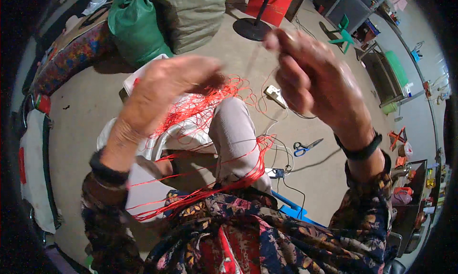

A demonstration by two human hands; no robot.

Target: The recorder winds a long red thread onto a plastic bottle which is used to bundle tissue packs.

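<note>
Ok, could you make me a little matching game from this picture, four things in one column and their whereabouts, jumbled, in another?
Things:
1. red string
2. scissors
3. paper bag
4. green sack

Places:
A. partly hidden by a black pole
B. right beside a beige sack
C. strewn in a tangle, with strands across the trouser legs
D. on the floor, to the person's right

Right pairs: 1-C, 2-D, 3-A, 4-B
</note>
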